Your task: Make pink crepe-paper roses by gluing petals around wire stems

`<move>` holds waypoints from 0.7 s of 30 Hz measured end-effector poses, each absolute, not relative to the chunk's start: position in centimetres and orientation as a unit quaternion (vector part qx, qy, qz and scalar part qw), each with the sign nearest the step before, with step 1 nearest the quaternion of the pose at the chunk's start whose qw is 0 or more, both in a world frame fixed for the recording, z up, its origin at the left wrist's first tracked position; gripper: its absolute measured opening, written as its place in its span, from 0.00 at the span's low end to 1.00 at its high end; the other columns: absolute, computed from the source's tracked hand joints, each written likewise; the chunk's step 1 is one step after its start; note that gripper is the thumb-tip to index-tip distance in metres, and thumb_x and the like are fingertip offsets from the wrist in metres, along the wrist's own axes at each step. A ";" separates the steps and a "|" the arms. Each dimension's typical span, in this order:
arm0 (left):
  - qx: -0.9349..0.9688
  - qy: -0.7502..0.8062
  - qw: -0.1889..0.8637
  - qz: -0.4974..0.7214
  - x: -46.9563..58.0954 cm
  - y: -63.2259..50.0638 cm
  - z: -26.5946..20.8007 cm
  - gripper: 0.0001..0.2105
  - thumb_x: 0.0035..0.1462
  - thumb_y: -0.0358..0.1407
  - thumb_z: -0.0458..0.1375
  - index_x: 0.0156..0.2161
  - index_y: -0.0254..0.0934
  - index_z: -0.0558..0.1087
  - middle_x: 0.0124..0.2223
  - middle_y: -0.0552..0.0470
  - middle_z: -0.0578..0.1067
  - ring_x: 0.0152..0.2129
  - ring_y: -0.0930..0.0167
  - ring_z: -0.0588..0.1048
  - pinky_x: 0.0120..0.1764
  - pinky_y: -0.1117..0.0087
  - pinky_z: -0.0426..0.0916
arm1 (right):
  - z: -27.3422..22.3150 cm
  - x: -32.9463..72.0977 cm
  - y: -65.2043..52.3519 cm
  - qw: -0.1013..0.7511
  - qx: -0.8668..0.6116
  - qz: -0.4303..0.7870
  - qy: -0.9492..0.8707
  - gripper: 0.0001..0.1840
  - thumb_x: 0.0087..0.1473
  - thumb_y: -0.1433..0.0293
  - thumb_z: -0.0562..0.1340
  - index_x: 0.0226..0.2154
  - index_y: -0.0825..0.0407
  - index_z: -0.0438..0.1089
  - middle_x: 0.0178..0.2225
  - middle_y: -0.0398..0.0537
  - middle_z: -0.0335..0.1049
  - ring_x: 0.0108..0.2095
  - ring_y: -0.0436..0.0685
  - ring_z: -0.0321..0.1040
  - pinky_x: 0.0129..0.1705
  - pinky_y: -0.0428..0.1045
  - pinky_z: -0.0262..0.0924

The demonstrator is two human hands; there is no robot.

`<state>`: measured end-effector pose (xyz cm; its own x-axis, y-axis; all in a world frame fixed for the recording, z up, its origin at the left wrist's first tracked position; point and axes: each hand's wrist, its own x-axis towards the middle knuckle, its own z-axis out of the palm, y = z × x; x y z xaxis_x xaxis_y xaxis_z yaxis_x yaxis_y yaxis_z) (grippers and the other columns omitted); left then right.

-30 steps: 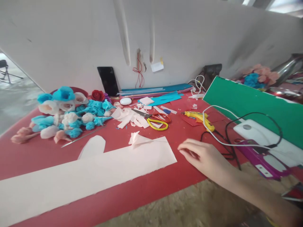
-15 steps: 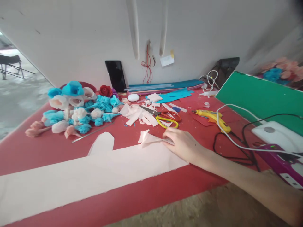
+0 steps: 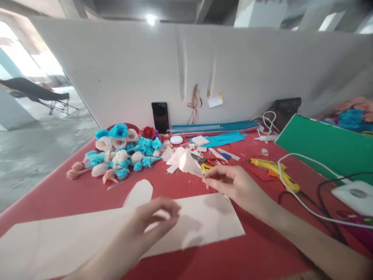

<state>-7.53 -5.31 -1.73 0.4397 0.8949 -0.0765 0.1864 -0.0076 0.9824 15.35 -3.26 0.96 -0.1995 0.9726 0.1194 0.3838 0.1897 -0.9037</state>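
Lifted since half a second ago, the right hand [image 3: 233,184] now pinches a small pale paper piece [image 3: 190,165] between thumb and fingertips, holding it above the red table [image 3: 72,186] beyond the far edge of the long pale strip [image 3: 204,217]. New to the view, the left hand [image 3: 151,217] hovers over the strip with fingers loosely curled, grasping nothing; motion blur softens its outline. Its forearm runs out of the bottom edge. Behind the held piece the scissors [image 3: 208,165] are mostly hidden, only bits of handle showing. Paper flowers [image 3: 122,149] sit heaped at the left, well apart. At the right a yellow glue gun [image 3: 274,169] lies near the cables, and the white device [image 3: 354,192] is cut off by the frame.
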 end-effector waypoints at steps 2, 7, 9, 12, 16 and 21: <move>0.614 0.402 0.584 0.347 -6.1 -2.6 -0.6 0.10 0.55 0.38 0.59 0.44 0.42 0.73 0.46 0.52 0.74 0.46 0.67 0.70 0.48 0.68 0.65 | 2.2 14.9 -3.5 0.409 -0.483 0.433 -0.642 0.08 0.51 0.66 0.59 0.29 0.55 0.69 0.23 0.42 0.66 0.20 0.44 0.56 0.22 0.40 0.51; 0.583 0.268 0.653 0.402 -2.5 0.2 1.2 0.13 0.54 0.42 0.59 0.44 0.43 0.75 0.45 0.52 0.76 0.46 0.66 0.70 0.51 0.69 0.62 | 3.1 14.3 -3.9 0.440 -0.468 0.491 -0.588 0.10 0.48 0.64 0.60 0.29 0.55 0.69 0.22 0.42 0.65 0.19 0.43 0.54 0.21 0.39 0.48; 0.571 0.234 0.672 0.408 -1.9 0.1 1.4 0.09 0.53 0.41 0.60 0.39 0.42 0.77 0.39 0.52 0.78 0.41 0.67 0.73 0.47 0.69 0.64 | 3.0 14.1 -3.9 0.444 -0.466 0.498 -0.582 0.11 0.48 0.64 0.60 0.30 0.56 0.70 0.23 0.43 0.65 0.20 0.43 0.53 0.21 0.39 0.48; 0.557 0.205 0.695 0.407 -1.7 -0.5 1.5 0.06 0.53 0.38 0.60 0.33 0.41 0.79 0.29 0.53 0.77 0.33 0.69 0.75 0.42 0.70 0.67 | 2.8 13.9 -3.8 0.446 -0.446 0.525 -0.571 0.11 0.49 0.64 0.61 0.30 0.56 0.70 0.23 0.43 0.64 0.20 0.42 0.52 0.21 0.39 0.47; 0.544 0.195 0.705 0.411 -1.9 -0.7 1.6 0.05 0.53 0.35 0.60 0.31 0.39 0.79 0.25 0.54 0.75 0.27 0.73 0.73 0.37 0.73 0.67 | 2.4 13.7 -3.7 0.445 -0.417 0.561 -0.559 0.11 0.50 0.63 0.62 0.30 0.55 0.70 0.24 0.42 0.63 0.20 0.42 0.52 0.21 0.39 0.47; 0.530 0.210 0.711 0.412 -2.0 -0.9 1.9 0.05 0.53 0.33 0.60 0.28 0.36 0.77 0.25 0.54 0.74 0.25 0.73 0.72 0.36 0.73 0.68 | 1.7 13.8 -3.8 0.428 -0.416 0.553 -0.581 0.12 0.51 0.61 0.62 0.29 0.54 0.69 0.24 0.42 0.62 0.21 0.44 0.53 0.22 0.40 0.48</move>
